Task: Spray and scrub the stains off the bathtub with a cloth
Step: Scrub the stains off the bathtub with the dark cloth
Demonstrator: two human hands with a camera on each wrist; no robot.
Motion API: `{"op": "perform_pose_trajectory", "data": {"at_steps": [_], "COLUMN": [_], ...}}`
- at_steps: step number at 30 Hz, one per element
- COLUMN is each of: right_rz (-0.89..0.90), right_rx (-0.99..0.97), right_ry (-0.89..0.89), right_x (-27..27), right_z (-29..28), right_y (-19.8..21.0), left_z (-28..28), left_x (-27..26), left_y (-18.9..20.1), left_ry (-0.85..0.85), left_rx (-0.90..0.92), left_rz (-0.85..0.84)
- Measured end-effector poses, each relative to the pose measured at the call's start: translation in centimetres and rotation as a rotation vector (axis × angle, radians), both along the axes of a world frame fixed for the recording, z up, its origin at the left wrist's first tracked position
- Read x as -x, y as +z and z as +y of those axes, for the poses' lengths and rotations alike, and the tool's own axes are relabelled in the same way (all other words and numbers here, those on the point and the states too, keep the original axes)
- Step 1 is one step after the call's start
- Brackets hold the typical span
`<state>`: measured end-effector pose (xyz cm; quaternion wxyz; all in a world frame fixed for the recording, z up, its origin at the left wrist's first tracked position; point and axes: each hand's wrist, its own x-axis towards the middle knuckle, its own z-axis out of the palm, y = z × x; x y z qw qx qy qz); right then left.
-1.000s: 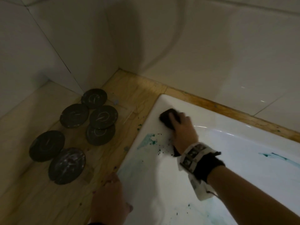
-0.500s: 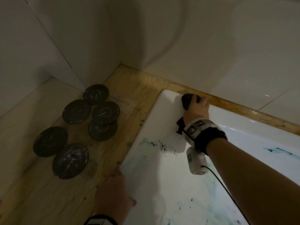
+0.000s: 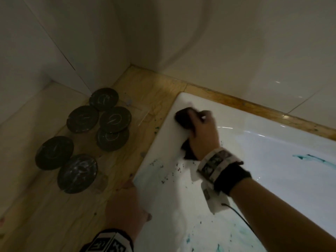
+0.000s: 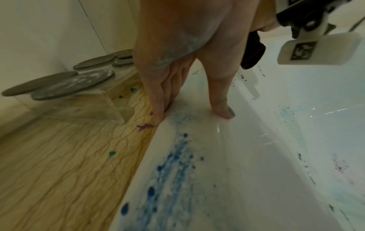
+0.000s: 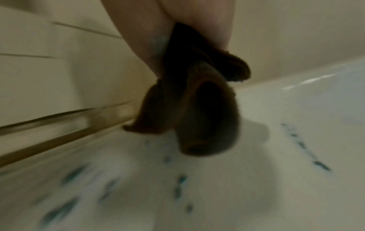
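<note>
White tiled walls corner the bathtub. Right hand fingers curl round the dark cloth, bunched beneath them on the rim. Left hand fingers lie straight, pressed together (bracing). Best press firmly, sweeping toward the blue stains below those fingers.

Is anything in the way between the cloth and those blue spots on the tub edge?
Nothing visible. The cloth in the right hand sits on the bathtub rim; bare rim leads to the blue spots. The left hand rests beside them.
</note>
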<state>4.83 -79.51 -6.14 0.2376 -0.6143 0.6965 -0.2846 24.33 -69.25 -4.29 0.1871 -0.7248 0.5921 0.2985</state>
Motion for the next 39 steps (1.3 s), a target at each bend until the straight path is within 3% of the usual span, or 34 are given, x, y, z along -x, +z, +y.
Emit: {"op": "perform_pose_trajectory", "data": {"at_steps": [3, 6, 12, 13, 14, 16, 18, 20, 27, 31, 33, 36, 37, 39], "right_rz": [0.257, 0.346, 0.237, 0.206, 0.134, -0.024, -0.047, -0.001, 0.059, 0.043, -0.005, -0.132, -0.141, -0.100], "right_rx": [-0.217, -0.193, 0.173, 0.199, 0.214, 0.181, 0.109, -0.019, -0.021, 0.005, 0.058, 0.088, 0.032, -0.016], "right_ry": [-0.081, 0.138, 0.478, 0.457, 0.348, -0.041, -0.390, -0.518, -0.025, 0.321, 0.150, -0.400, -0.460, -0.340], "right_x": [1.6, -0.4, -3.0, -2.4, -1.5, 1.3, 4.4, 5.6, -2.4, -1.7, 0.3, 3.9, 4.4, 3.3], "right_z": [-0.8, 1.0, 6.2, 6.1, 5.6, 3.8, 1.6, 0.2, 4.0, 6.5, 5.3, 2.4, 1.7, 1.2], "right_y": [-0.4, -1.3, -2.9, -2.5, -2.2, -2.1, -2.1, -2.0, -3.3, -2.6, -2.4, -2.1, -2.2, -2.7], "left_z": [0.2, 0.6, 0.1, 0.0, 0.1, 0.1, 0.2, 0.2, -0.1, 0.0, 0.0, -0.1, -0.1, -0.1], "left_x": [0.2, 0.2, 0.0, 0.0, 0.0, -0.1, -0.1, -0.1, 0.0, 0.0, 0.1, 0.0, 0.0, 0.0], "left_y": [-0.3, -0.8, -1.2, -1.2, -1.2, -1.4, -1.4, -1.5, -1.0, -0.8, -0.7, -0.9, -0.8, -0.8], "left_ry": [0.007, 0.001, -0.017, -0.021, -0.026, -0.027, 0.003, 0.006, -0.008, -0.006, -0.009, 0.006, 0.008, 0.001], "left_rx": [0.019, 0.020, 0.049, 0.051, 0.047, 0.040, 0.029, 0.032, 0.023, 0.033, 0.024, 0.019, 0.023, 0.023], "left_rz": [-0.034, -0.062, -0.058, -0.054, -0.054, -0.062, -0.048, -0.047, -0.044, -0.030, -0.049, -0.052, -0.047, -0.045]}}
